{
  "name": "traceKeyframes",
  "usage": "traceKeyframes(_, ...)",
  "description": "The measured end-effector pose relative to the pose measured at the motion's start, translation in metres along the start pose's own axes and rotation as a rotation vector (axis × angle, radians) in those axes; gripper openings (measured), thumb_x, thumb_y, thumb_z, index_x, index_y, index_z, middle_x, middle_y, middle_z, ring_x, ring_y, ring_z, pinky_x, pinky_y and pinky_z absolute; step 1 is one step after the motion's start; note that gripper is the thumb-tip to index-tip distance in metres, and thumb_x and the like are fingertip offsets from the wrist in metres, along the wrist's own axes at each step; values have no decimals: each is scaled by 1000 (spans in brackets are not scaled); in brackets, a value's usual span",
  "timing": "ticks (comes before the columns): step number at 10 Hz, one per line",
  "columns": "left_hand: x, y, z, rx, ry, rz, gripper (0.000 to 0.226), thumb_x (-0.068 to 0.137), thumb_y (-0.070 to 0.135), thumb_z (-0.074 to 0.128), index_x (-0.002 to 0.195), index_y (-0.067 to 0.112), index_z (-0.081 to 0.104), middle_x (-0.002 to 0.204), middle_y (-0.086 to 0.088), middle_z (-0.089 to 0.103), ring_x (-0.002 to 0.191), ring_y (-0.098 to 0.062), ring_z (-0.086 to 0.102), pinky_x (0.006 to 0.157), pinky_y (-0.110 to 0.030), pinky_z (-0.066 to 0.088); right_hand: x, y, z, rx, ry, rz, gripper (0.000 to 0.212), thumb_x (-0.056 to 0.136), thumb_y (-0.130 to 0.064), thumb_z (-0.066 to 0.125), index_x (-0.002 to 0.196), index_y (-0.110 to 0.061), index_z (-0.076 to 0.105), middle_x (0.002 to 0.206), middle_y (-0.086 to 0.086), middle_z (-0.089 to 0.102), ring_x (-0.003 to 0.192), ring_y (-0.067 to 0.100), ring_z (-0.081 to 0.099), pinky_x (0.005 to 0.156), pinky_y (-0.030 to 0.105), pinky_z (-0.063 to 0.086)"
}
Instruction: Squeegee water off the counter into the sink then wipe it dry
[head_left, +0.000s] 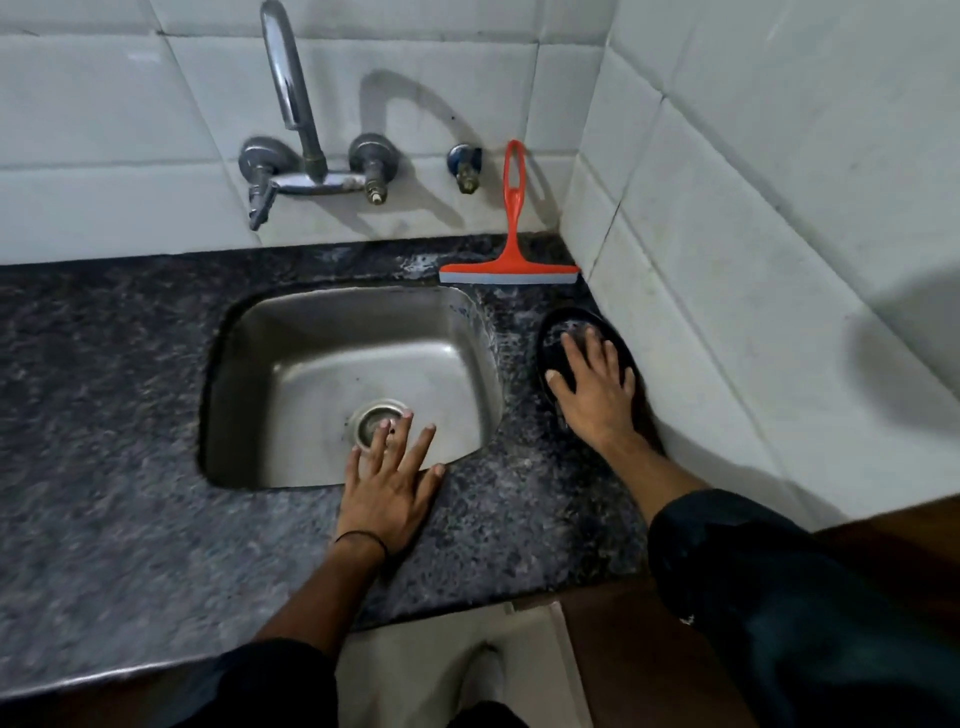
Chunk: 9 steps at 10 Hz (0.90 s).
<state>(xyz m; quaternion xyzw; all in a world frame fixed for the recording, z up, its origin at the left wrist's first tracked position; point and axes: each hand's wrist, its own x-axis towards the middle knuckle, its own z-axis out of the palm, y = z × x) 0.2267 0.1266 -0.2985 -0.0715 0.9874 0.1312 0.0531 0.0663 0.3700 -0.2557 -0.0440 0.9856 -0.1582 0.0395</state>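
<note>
The orange plastic squeegee with a pale rubber blade (511, 262) is stood at the back right corner of the dark speckled stone counter (104, 389). Its blade is set on the counter just behind the sink's back right corner and its looped handle is leaned on the white tiled wall (727, 260). It is held by neither hand, so the squeegee step is judged to be done or set aside.

The right hand (592, 387) is laid flat, fingers spread and straight, on a black oval pad (558, 325). The pad lies on the narrow strip of counter between the sink's right edge and the side wall. Whether it is cloth or sponge cannot be told. Pressure seems to be applied through the palm, as suits wiping the strip dry.

The left hand (387, 493) is rested with its palm on the counter at the front edge of the square steel sink (260, 364). Its fingers are relaxed and extended over the basin and nothing is held, probably as a brace. A wet sheen is seen on the counter near the chrome wall tap (291, 93).
</note>
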Motion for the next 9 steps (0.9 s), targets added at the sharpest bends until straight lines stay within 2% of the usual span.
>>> traceKeyframes(1, 2, 1, 1, -22, 4, -10, 76, 83, 74, -8, 153, 45, 3, 162, 12, -8, 151, -15, -9, 120, -47, 4, 0, 7, 9, 16, -134, -26, 66, 98, -66, 19, 156, -39, 5, 166, -5, -6, 152, 19, -8, 120, 53, -5)
traceKeyframes(3, 7, 8, -6, -109, -37, -79, 77, 81, 74, 0, 152, 47, 0, 164, 12, -7, 151, -14, -11, 120, -46, -2, 4, 9, 2, 29, -221, -28, 71, 94, -72, 17, 156, -41, 1, 165, -6, -10, 152, 19, -11, 118, 51, -9)
traceKeyframes(5, 24, 8, -30, -146, 22, -72, 63, 96, 63, 20, 154, 43, 8, 165, 10, -2, 152, -15, -6, 123, -45, 1, 16, 13, -1, -25, -223, -38, 54, 103, -53, 12, 155, -42, 2, 166, -7, -6, 152, 19, -8, 120, 52, -4)
traceKeyframes(6, 28, 4, -49, -106, 62, -66, 77, 82, 69, 2, 154, 42, 9, 165, 9, 0, 152, -17, -4, 122, -45, 4, 20, 14, -3, -58, -228, -65, 52, 105, -47, 13, 155, -42, 1, 166, -7, -5, 152, 20, -7, 120, 51, -3)
traceKeyframes(7, 34, -1, -65, -83, 119, -67, 81, 79, 67, -2, 154, 40, 11, 165, 7, 3, 152, -20, 0, 122, -46, 6, 24, 14, -7, -84, -236, -68, 51, 106, -43, 16, 155, -42, 4, 166, -7, -2, 152, 21, -5, 120, 53, -2)
traceKeyframes(8, 43, -11, -80, -64, 199, -52, 78, 83, 66, 1, 154, 38, 15, 165, 6, 8, 152, -20, 4, 121, -45, 9, 32, 6, -17, -141, -211, -71, 52, 104, -41, 27, 155, -38, 18, 164, -3, 13, 151, 24, 10, 118, 57, 3)
traceKeyframes(9, 55, -15, -105, 21, 274, -48, 70, 91, 62, 12, 154, 34, 21, 164, 3, 14, 152, -20, 7, 121, -44, 10, 42, -12, -30, -154, -62, -67, 52, 96, -46, 42, 145, -29, 44, 151, 3, 43, 139, 26, 36, 117, 54, 15)
